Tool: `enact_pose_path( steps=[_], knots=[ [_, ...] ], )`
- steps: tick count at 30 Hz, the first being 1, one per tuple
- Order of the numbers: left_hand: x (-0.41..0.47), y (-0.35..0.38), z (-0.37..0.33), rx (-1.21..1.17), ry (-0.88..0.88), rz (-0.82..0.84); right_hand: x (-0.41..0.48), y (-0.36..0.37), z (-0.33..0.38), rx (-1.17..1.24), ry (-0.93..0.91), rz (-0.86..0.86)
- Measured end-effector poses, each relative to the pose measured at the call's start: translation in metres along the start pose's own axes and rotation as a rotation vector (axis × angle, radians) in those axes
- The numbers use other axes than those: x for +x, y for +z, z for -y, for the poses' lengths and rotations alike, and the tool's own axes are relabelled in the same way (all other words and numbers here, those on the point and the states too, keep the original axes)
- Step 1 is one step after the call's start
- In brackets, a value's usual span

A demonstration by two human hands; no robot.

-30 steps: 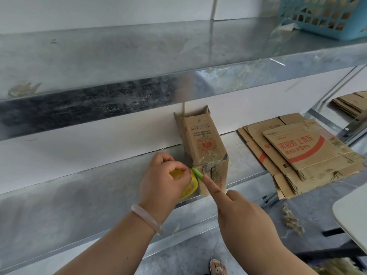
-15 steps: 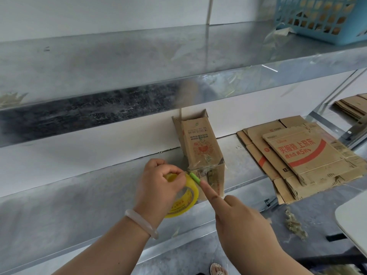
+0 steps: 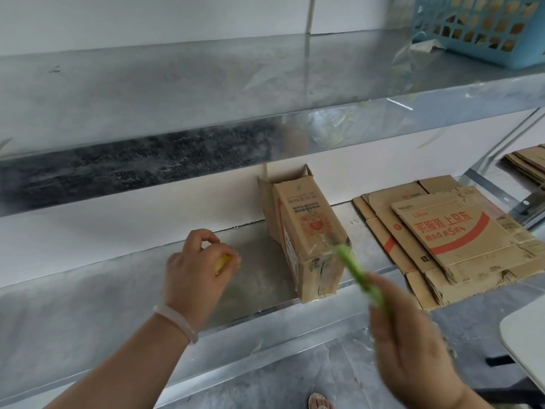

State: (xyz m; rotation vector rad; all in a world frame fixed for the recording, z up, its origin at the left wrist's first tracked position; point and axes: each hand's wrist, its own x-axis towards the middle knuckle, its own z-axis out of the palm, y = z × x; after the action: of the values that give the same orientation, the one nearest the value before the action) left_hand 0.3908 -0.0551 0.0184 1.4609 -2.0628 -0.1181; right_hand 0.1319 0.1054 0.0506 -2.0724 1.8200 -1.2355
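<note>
A small cardboard box lies on its side on the metal shelf, its near end sealed with clear tape. Left of it, my left hand grips a yellow tape roll, mostly hidden by my fingers, low over the shelf. My right hand is in front of the box, apart from it, holding a thin green cutter that points up toward the box's near end. The right hand is blurred.
A pile of flattened cardboard boxes lies on the shelf to the right. An upper metal shelf overhangs, with a blue plastic basket at its far right. More flat cardboard sits far right. A white tabletop corner juts in.
My left hand has carried the tape roll leftward, away from the box. My right hand has pulled the green cutter back and to the right, off the box's taped end.
</note>
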Motion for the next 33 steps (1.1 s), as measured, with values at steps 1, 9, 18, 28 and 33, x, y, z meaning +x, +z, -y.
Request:
enact_pose_path(
  steps=[1,9,18,28,33],
  knots=[
    [0.000,0.004,0.006,0.056,0.011,0.006,0.003,-0.008,-0.014,0.014,0.073,-0.095],
    [-0.026,0.038,0.028,0.318,0.150,-0.105,0.059,0.023,-0.113,-0.263,0.523,0.192],
    [-0.061,0.057,0.025,0.268,0.043,-0.075,0.074,0.066,-0.168,-0.566,0.337,0.526],
    [-0.079,0.058,0.019,0.269,-0.065,0.160,0.066,0.044,-0.142,-0.084,0.371,0.261],
    [-0.049,0.024,-0.055,-0.198,-0.190,-0.105,0.060,0.014,-0.075,0.514,0.251,0.072]
  ],
)
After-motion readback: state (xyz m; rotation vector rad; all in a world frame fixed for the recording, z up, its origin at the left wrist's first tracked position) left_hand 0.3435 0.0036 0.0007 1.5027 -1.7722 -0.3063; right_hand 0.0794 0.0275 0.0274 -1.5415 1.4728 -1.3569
